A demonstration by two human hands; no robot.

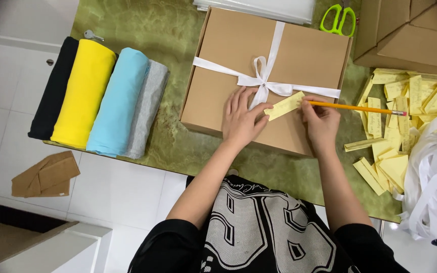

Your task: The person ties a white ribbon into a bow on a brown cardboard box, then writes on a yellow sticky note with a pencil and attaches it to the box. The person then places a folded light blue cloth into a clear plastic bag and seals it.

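A brown cardboard box (238, 45) tied with a white ribbon bow (262, 77) lies on the green table. My left hand (242, 119) rests flat on the lid and pins a small yellow paper slip (284, 105) with the thumb. My right hand (321, 121) holds an orange pencil (360, 108) with a pink eraser, its tip touching the slip's right end.
Rolled fabrics in black (54, 88), yellow (83, 93), light blue (120, 101) and grey (147, 108) lie at the left. Several yellow slips (395, 121) and a heap of white ribbon (433, 182) are at the right. Green scissors (339, 20) and more cardboard boxes (410, 35) lie at the back.
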